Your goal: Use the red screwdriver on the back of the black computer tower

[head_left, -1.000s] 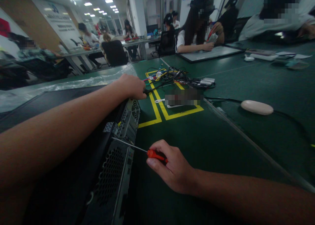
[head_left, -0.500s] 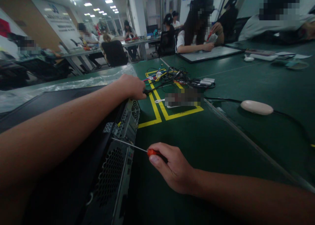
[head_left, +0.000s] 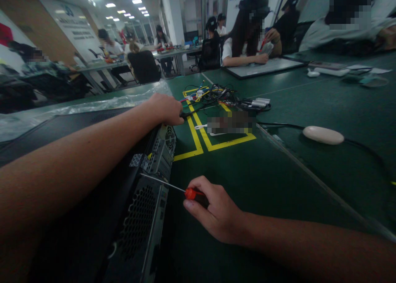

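A black computer case (head_left: 145, 229) lies on its side at the left, with its perforated metal back towards the middle of the table. My right hand (head_left: 218, 213) is closed around a screwdriver (head_left: 190, 193) with a red and dark handle. The thin shaft reaches left to the case's back edge, where its tip meets the seam below a patterned sticker (head_left: 136, 160). Across the case stretches my left arm. My left hand (head_left: 165, 109) is curled at the far back corner, over the fan grille, its fingers around a black cable end (head_left: 184, 115). Most of its grip is hidden.
A tangle of cables (head_left: 221, 94) lies past the case, near yellow tape markings (head_left: 229, 145). A white oval piece (head_left: 323, 135) sits on a black cord at the right. Clear plastic wrap (head_left: 148, 92) borders the case. Another person (head_left: 247, 35) sits across the table.
My right thumb and fingers have loosened and shifted slightly on the screwdriver handle, showing more of it. The shaft, the case and my left hand stay in place.
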A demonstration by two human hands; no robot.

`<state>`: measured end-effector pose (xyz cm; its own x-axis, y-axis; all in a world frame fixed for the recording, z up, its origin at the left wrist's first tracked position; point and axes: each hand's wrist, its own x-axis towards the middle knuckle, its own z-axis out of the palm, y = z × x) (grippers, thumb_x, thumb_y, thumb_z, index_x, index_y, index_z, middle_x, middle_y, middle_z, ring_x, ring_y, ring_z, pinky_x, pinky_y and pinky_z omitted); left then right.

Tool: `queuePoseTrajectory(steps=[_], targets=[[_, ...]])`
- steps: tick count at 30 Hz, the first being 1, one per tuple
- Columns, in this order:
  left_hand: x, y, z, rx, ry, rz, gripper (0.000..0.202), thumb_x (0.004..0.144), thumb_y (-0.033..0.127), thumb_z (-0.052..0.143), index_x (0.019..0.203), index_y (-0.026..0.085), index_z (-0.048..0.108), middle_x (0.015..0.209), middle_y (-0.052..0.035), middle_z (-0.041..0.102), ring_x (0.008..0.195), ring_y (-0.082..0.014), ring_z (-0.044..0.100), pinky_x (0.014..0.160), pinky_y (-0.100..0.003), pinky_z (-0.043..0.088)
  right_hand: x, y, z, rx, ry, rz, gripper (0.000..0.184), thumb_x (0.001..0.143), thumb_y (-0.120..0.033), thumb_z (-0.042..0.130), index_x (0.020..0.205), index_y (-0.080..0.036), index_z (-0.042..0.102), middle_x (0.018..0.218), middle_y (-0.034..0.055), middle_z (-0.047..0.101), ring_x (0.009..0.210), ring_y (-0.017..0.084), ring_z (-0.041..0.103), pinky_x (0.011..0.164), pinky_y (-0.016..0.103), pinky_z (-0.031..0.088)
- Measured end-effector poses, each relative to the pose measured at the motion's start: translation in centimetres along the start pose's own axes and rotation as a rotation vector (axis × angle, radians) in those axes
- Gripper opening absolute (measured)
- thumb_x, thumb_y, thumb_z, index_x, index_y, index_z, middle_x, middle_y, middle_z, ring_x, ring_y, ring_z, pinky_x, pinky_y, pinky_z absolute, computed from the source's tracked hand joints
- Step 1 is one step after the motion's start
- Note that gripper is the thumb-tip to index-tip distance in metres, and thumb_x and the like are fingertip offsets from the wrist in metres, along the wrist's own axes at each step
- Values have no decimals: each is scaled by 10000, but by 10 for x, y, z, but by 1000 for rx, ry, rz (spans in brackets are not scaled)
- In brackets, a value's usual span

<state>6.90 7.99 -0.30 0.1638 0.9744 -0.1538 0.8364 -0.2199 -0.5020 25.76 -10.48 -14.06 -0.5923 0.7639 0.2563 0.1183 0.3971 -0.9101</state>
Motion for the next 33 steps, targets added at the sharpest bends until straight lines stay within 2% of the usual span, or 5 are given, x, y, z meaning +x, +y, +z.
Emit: queuePoseTrajectory(steps=[11, 19, 25, 33], targets=[[0, 0, -1, -23, -20, -3, 616, 914, 601, 555, 1415, 285, 724, 1326, -158, 748, 1232, -401, 660, 1007, -530, 506, 1, -4, -3, -17, -58, 39, 117, 995, -300, 640, 1003, -218, 557, 753, -48, 548, 632, 132, 506, 608, 275, 374], [0, -1, -1, -37, -26, 0, 631, 903, 622, 564, 1419, 293, 716, 1339, -146, 747, 1240, -388, 658, 1012, -496, 501, 4, -1, -4, -88, -121, 12, 187, 979, -283, 659, 887, -219, 509, 761, -41, 521, 639, 128, 492, 600, 268, 362], [0, 0, -2, -6, -28, 5, 631, 915, 597, 524, 1391, 238, 733, 1363, -183, 731, 1241, -414, 666, 998, -520, 508, 4, 2, -4, -109, -140, -4, 203, 936, -235, 689, 890, -226, 491, 755, -46, 525, 630, 125, 492, 585, 263, 356], [3, -1, 1, 7, -26, -4, 616, 915, 605, 533, 1404, 279, 721, 1342, -132, 748, 1249, -380, 663, 1021, -486, 500, 8, 2, -6, -102, -155, 54, 198, 914, -209, 708, 879, -213, 513, 766, -46, 540, 638, 116, 508, 592, 253, 360]])
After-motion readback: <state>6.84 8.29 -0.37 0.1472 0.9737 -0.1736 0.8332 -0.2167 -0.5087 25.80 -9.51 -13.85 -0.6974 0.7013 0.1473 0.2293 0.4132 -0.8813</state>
